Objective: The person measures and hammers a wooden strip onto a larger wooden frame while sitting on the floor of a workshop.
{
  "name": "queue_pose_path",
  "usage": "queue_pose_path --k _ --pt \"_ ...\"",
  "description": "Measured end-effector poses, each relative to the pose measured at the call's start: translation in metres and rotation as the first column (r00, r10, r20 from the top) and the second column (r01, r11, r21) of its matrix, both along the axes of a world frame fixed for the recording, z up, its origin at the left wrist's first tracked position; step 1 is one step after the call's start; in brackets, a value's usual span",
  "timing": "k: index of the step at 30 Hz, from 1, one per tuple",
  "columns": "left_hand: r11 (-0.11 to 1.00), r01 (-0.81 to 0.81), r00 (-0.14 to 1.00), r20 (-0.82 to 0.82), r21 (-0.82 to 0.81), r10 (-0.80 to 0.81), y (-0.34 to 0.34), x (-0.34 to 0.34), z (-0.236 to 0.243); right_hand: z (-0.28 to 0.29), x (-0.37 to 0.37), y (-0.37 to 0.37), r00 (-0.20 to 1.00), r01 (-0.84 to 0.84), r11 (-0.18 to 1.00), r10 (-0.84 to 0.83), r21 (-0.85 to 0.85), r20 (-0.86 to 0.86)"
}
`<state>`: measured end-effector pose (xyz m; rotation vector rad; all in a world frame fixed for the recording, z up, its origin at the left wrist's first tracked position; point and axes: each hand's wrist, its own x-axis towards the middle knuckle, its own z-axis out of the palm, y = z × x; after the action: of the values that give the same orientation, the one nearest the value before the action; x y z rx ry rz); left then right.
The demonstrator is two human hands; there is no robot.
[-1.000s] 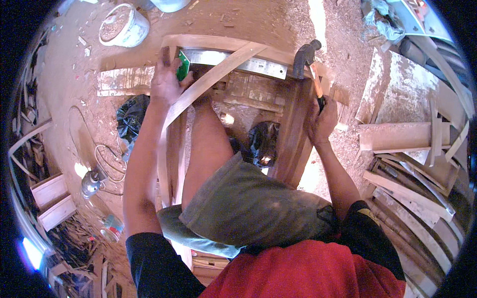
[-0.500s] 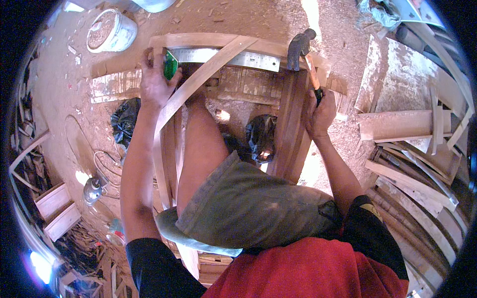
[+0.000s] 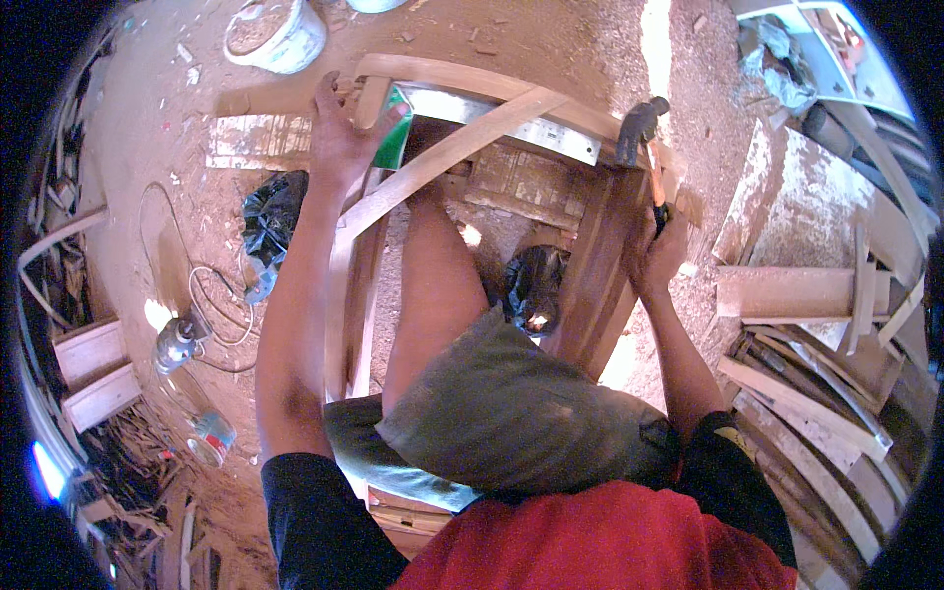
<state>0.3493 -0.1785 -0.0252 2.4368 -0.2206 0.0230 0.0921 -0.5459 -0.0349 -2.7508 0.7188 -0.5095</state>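
Note:
A claw hammer point(image 3: 656, 167) with a dark head and orange-brown handle is held in my right hand point(image 3: 662, 254), its head upward beside the far right corner of a wooden frame point(image 3: 433, 71). My left hand point(image 3: 342, 143) is at the far left corner, fingers spread outside the wood. Its thumb overlaps the green handle of a try square point(image 3: 391, 143); contact is hard to judge. The square's metal blade point(image 3: 472, 106) runs along the far rail, partly under a diagonal wooden strip point(image 3: 452, 157) crossing the left corner. My bare leg point(image 3: 433, 285) extends inside the frame.
A white bucket point(image 3: 285, 44) stands at the far left. Black plastic point(image 3: 273, 221), a corded tool point(image 3: 177, 339) and a jar point(image 3: 211, 438) lie on the left. Boards point(image 3: 787, 293) and stacked wood strips point(image 3: 801, 393) lie at right; a wooden plank point(image 3: 258, 143) lies beyond my left arm.
The whole view has shifted, with the frame now farther right. My left fingers have spread away from the corner post. The hammer remains in my right hand near the right corner.

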Motion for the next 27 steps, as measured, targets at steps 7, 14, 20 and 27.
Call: queue_pose_path --k 7,14,20,27 --pt "0.966 -0.147 0.979 0.106 -0.214 0.173 0.098 -0.105 0.026 0.023 0.002 0.013 0.978 -0.201 0.967 0.206 0.154 -0.017" --pt "0.996 -0.054 0.977 0.203 -0.067 0.067 0.111 -0.18 0.009 0.07 0.056 0.088 0.591 -0.692 0.579 0.798 0.431 -0.122" --pt "0.985 -0.083 0.965 0.233 -0.153 0.117 0.108 -0.182 -0.007 0.086 0.083 0.141 0.378 -0.805 0.373 0.922 0.462 -0.085" --pt "0.985 -0.078 0.968 0.226 -0.156 0.113 0.11 -0.179 -0.011 0.078 0.085 0.155 0.408 -0.828 0.392 0.912 0.401 -0.05"
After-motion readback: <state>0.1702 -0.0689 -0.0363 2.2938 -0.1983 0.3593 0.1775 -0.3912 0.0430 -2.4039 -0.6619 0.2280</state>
